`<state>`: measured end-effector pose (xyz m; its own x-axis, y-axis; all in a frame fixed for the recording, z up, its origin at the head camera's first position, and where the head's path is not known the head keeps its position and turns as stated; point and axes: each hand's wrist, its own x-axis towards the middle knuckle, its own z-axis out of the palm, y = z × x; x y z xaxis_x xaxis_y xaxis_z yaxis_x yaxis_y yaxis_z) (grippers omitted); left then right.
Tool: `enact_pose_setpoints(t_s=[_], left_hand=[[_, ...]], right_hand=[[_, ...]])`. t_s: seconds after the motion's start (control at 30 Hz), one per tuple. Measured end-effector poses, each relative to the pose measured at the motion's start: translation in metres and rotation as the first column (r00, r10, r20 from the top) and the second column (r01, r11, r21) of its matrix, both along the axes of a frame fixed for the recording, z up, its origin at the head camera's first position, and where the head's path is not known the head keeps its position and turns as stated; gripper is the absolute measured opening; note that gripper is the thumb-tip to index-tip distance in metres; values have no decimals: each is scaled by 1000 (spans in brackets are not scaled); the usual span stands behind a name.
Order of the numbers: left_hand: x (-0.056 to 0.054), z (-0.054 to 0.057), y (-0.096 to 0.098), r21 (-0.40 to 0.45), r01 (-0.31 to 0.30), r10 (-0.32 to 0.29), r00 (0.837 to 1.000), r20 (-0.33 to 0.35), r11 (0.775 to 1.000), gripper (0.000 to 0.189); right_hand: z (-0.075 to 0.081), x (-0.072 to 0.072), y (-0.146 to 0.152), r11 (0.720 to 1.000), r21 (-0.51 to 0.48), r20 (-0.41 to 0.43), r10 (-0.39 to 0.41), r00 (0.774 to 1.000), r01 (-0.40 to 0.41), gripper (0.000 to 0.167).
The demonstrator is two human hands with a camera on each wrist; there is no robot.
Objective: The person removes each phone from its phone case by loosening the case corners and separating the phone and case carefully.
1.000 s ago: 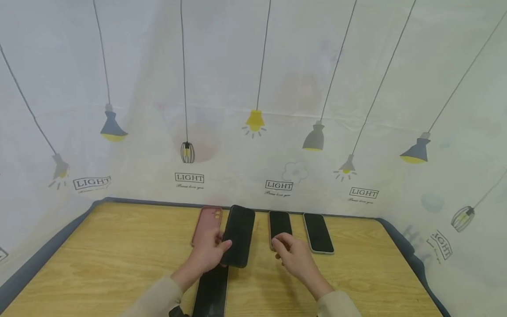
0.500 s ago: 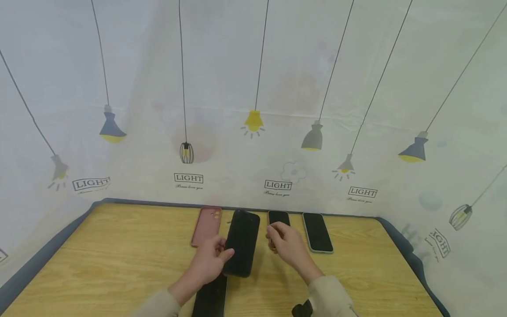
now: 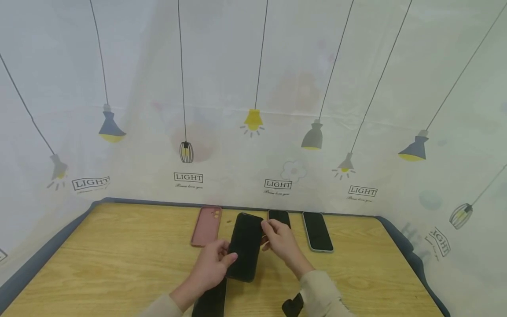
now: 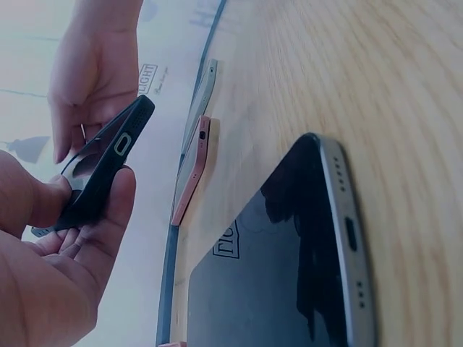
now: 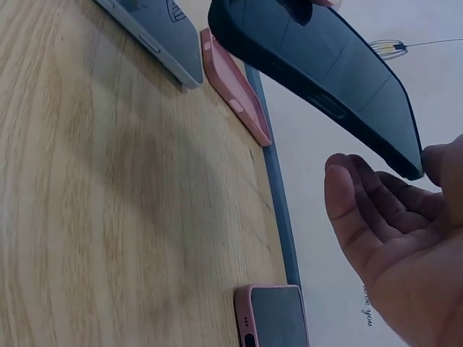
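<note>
A phone in a black case is held tilted above the table between both hands. My left hand grips its near left side, thumb on the front and fingers underneath, as the left wrist view shows the phone edge-on with a port cutout. At the far right corner is my right hand. In the right wrist view the thumb meets the corner of the phone, with the other fingers of that hand curled below; part of the contact is hidden.
On the wooden table lie a pink phone case, a phone with a pink edge partly behind my right hand, a white-edged phone, and a dark phone near my left forearm. A printed cloth hangs behind.
My left hand has brought the black-cased phone slightly right and nearer. My right hand has moved left from beside the pink-edged phone to the held phone's corner.
</note>
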<state>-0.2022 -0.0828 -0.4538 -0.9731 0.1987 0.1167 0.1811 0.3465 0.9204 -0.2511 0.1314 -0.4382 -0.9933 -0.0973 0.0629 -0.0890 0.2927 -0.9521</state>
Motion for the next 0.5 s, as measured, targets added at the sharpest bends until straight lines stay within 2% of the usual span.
enact_pose_setpoints(t_s=[0.17, 0.33, 0.5], left_hand=[[2, 1, 1, 16, 17, -16, 1000, -14, 1000, 13], [2, 1, 1, -1, 21, -21, 1000, -23, 1000, 12], [2, -1, 1, -35, 22, -24, 999, -40, 999, 12]], right_hand=[[-1, 0, -5, 1000, -28, -17, -3, 1000, 3, 28], [0, 0, -8, 998, -46, 1, -33, 999, 33, 27], [2, 2, -9, 998, 47, 1, -34, 999, 33, 30]])
